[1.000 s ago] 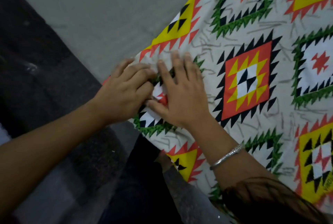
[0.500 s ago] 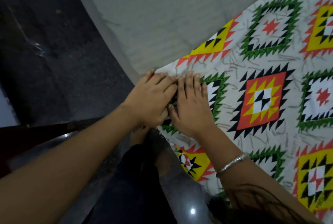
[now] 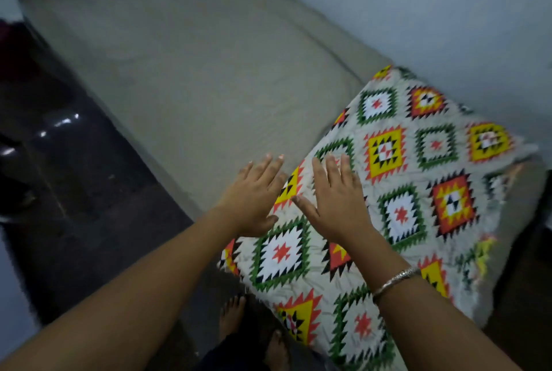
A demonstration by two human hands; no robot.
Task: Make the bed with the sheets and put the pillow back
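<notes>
The left hand (image 3: 254, 200) and right hand (image 3: 340, 200) were held flat, fingers spread, nothing gripped, over the patterned sheet (image 3: 403, 191) at the bed's (image 3: 185, 71) 5 o'clock end.

L hand (image 3: 254, 200), R hand (image 3: 337, 203), flat, fingers spread

A pale bluish wall (image 3: 433, 12) runs along the far side of the bed (image 3: 185, 71), touching its long edge. On the bed's near side lies a dark, glossy floor (image 3: 74, 191), polished enough to carry small bright glints of light. Beyond the bed's far end stands a dark shape, too blurred to identify. The room is dim overall.
</notes>
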